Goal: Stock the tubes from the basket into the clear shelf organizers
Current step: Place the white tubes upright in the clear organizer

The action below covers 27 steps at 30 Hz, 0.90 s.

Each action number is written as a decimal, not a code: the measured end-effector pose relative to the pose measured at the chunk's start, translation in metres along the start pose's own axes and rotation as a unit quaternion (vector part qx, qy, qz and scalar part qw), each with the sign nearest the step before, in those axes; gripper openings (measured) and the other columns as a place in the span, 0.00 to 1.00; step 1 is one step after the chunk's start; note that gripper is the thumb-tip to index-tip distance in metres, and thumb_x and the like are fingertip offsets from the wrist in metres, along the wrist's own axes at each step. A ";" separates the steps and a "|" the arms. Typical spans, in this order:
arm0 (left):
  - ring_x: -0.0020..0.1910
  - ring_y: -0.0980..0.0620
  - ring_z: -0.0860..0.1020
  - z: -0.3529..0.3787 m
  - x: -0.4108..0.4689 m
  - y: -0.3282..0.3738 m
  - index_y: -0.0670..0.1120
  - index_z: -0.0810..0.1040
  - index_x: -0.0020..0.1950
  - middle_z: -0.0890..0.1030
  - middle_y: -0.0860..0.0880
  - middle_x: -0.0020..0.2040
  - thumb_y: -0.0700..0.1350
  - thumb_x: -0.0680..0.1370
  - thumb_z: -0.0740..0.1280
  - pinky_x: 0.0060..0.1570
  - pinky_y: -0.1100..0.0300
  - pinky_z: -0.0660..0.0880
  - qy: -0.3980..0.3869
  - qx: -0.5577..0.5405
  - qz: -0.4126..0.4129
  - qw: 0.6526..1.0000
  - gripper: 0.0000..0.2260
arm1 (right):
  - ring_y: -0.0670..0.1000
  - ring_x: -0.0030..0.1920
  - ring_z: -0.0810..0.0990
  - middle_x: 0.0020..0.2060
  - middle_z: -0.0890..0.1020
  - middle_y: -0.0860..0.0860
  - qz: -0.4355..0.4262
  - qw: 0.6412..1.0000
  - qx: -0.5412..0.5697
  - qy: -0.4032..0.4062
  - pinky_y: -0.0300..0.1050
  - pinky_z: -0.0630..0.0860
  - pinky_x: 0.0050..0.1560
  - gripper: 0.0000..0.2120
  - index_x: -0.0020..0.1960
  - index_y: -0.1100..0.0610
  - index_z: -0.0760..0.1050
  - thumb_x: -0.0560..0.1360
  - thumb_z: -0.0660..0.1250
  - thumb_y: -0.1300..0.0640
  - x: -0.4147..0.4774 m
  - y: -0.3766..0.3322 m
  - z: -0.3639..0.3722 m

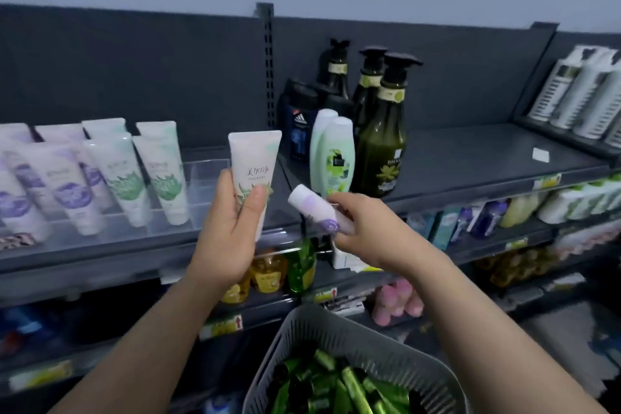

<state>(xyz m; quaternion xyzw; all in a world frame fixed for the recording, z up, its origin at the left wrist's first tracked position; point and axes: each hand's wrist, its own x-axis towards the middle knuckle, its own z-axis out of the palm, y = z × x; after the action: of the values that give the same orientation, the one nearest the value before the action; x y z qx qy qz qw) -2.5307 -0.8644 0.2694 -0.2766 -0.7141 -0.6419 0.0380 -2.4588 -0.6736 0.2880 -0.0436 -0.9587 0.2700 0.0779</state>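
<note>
My left hand (232, 228) grips a white tube with green leaf print (253, 165), upright with its crimped end up, just right of the clear shelf organizer (205, 175). My right hand (366, 228) holds a white tube with a purple print (316, 208), tilted with its cap pointing up-left. The organizer holds several purple-print tubes (72, 191) on the left and green-print tubes (148, 178) to their right. A grey slotted basket (302, 329) at the bottom centre holds several dark green tubes (353, 390).
Dark green pump bottles (383, 131), pale green bottles (334, 158) and a dark blue bottle (297, 128) stand on the shelf right of the organizer. White bottles (584, 94) fill the far right shelf. Lower shelves carry yellow, green and pink bottles.
</note>
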 end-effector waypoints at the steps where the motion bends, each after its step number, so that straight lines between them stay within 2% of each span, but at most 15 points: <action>1: 0.51 0.64 0.77 -0.010 0.008 0.009 0.53 0.71 0.60 0.79 0.59 0.52 0.51 0.81 0.58 0.45 0.72 0.71 0.004 -0.001 0.000 1.000 0.09 | 0.52 0.47 0.76 0.48 0.78 0.50 -0.009 1.000 0.005 0.007 0.41 0.68 0.39 0.13 0.58 0.52 0.73 0.74 0.66 0.55 0.007 -0.010 -0.004; 4: 0.52 0.61 0.79 -0.040 0.034 0.033 0.56 0.74 0.57 0.82 0.56 0.53 0.48 0.80 0.63 0.50 0.66 0.75 0.015 -0.003 0.026 1.000 0.07 | 0.50 0.49 0.77 0.50 0.79 0.48 -0.029 0.999 -0.011 0.005 0.45 0.74 0.47 0.12 0.60 0.52 0.73 0.76 0.64 0.52 0.029 -0.039 -0.018; 7: 0.44 0.62 0.79 -0.065 0.061 0.048 0.55 0.77 0.52 0.83 0.56 0.47 0.45 0.78 0.68 0.45 0.68 0.75 0.034 0.034 0.054 0.997 0.06 | 0.52 0.51 0.78 0.50 0.80 0.50 -0.032 0.999 -0.043 -0.005 0.50 0.75 0.54 0.11 0.57 0.53 0.73 0.76 0.63 0.51 0.051 -0.063 -0.029; 9: 0.42 0.59 0.79 -0.079 0.080 0.053 0.53 0.78 0.51 0.83 0.55 0.45 0.43 0.76 0.70 0.44 0.65 0.76 0.042 0.057 0.063 0.996 0.07 | 0.53 0.49 0.78 0.49 0.80 0.50 -0.030 0.998 -0.055 -0.014 0.49 0.75 0.53 0.11 0.57 0.53 0.74 0.75 0.63 0.53 0.062 -0.077 -0.035; 12: 0.40 0.57 0.80 -0.094 0.107 0.057 0.50 0.78 0.52 0.83 0.55 0.45 0.42 0.74 0.72 0.43 0.62 0.78 0.057 0.110 0.054 0.991 0.09 | 0.52 0.46 0.79 0.46 0.80 0.47 -0.030 0.997 -0.071 -0.030 0.50 0.79 0.48 0.13 0.56 0.47 0.73 0.72 0.63 0.54 0.077 -0.094 -0.039; 15: 0.41 0.55 0.82 -0.109 0.135 0.054 0.49 0.77 0.49 0.82 0.54 0.44 0.39 0.70 0.74 0.44 0.58 0.78 0.061 0.161 0.035 0.984 0.12 | 0.51 0.47 0.77 0.47 0.80 0.43 -0.026 0.993 -0.114 -0.032 0.48 0.77 0.48 0.14 0.55 0.41 0.74 0.70 0.62 0.45 0.093 -0.110 -0.042; 16: 0.42 0.55 0.82 -0.114 0.144 0.052 0.48 0.77 0.48 0.82 0.53 0.44 0.39 0.69 0.74 0.44 0.56 0.79 0.054 0.181 0.033 0.981 0.11 | 0.50 0.47 0.77 0.47 0.80 0.42 -0.024 0.992 -0.119 -0.029 0.48 0.76 0.49 0.15 0.55 0.41 0.75 0.69 0.62 0.42 0.098 -0.115 -0.043; 20: 0.44 0.54 0.82 -0.122 0.176 0.036 0.47 0.81 0.47 0.83 0.53 0.43 0.42 0.68 0.76 0.49 0.51 0.79 -0.017 0.249 0.009 0.968 0.09 | 0.48 0.43 0.77 0.48 0.80 0.47 -0.031 0.994 -0.096 -0.036 0.43 0.74 0.42 0.12 0.53 0.49 0.77 0.70 0.69 0.53 0.119 -0.129 -0.043; 23: 0.44 0.52 0.82 -0.121 0.193 0.022 0.46 0.81 0.46 0.84 0.52 0.43 0.45 0.68 0.76 0.49 0.47 0.79 -0.070 0.262 -0.007 0.963 0.09 | 0.47 0.40 0.77 0.46 0.78 0.47 -0.012 0.995 -0.087 -0.037 0.41 0.73 0.37 0.11 0.49 0.48 0.76 0.68 0.70 0.52 0.131 -0.131 -0.040; 25: 0.41 0.50 0.82 -0.120 0.201 0.017 0.45 0.81 0.44 0.83 0.50 0.40 0.45 0.68 0.76 0.46 0.50 0.79 -0.088 0.289 -0.014 0.953 0.09 | 0.49 0.42 0.78 0.47 0.78 0.48 0.008 0.996 -0.077 -0.046 0.44 0.76 0.39 0.12 0.49 0.47 0.75 0.66 0.70 0.51 0.136 -0.132 -0.037; 27: 0.38 0.49 0.80 -0.119 0.206 0.018 0.42 0.79 0.41 0.82 0.49 0.38 0.44 0.67 0.76 0.38 0.55 0.75 -0.107 0.331 -0.018 0.937 0.09 | 0.48 0.42 0.77 0.48 0.77 0.47 0.029 0.996 -0.073 -0.051 0.43 0.74 0.37 0.15 0.50 0.47 0.74 0.65 0.71 0.48 0.137 -0.135 -0.034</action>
<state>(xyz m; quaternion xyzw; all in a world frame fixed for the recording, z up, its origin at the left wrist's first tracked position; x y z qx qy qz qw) -2.7327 -0.9043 0.3903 -0.3027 -0.8907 -0.3368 0.0388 -2.5933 -0.7532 0.4047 -0.0627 -0.9769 0.2036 0.0180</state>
